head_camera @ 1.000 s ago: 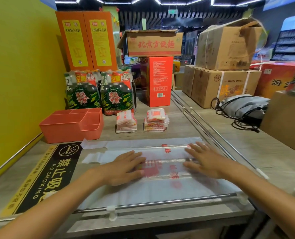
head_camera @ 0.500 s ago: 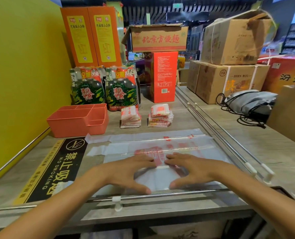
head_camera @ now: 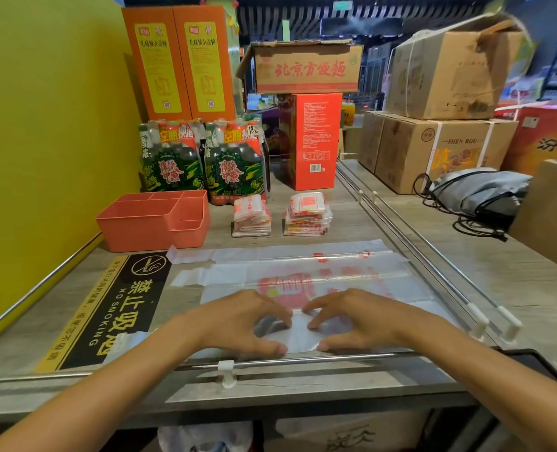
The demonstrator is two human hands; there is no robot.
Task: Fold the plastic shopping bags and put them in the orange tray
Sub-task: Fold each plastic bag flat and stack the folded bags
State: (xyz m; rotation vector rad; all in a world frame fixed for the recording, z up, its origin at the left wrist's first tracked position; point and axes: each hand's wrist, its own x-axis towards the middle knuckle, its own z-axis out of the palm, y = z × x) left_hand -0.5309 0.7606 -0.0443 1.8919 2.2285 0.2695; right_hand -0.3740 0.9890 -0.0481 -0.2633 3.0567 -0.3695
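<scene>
A flat white plastic shopping bag with red print lies spread sideways on the counter, its two handles pointing left. My left hand and my right hand sit side by side on the bag's near edge, fingertips almost touching. On both hands the fingers are curled and the thumbs are tucked near the metal rail, pinching the plastic, which bunches a little between them. The orange tray, with several compartments, stands at the back left, and nothing shows inside it. Behind the bag are two stacks of folded bags.
A thin metal rail runs along the counter's near edge, and two more rails run along the right. A black no-smoking sticker lies at left. Bottle packs, a red box and cardboard cartons stand behind.
Both hands have slid from the middle of the bag, flat and apart, back to its near edge. They have come together and their fingers have curled onto the plastic.
</scene>
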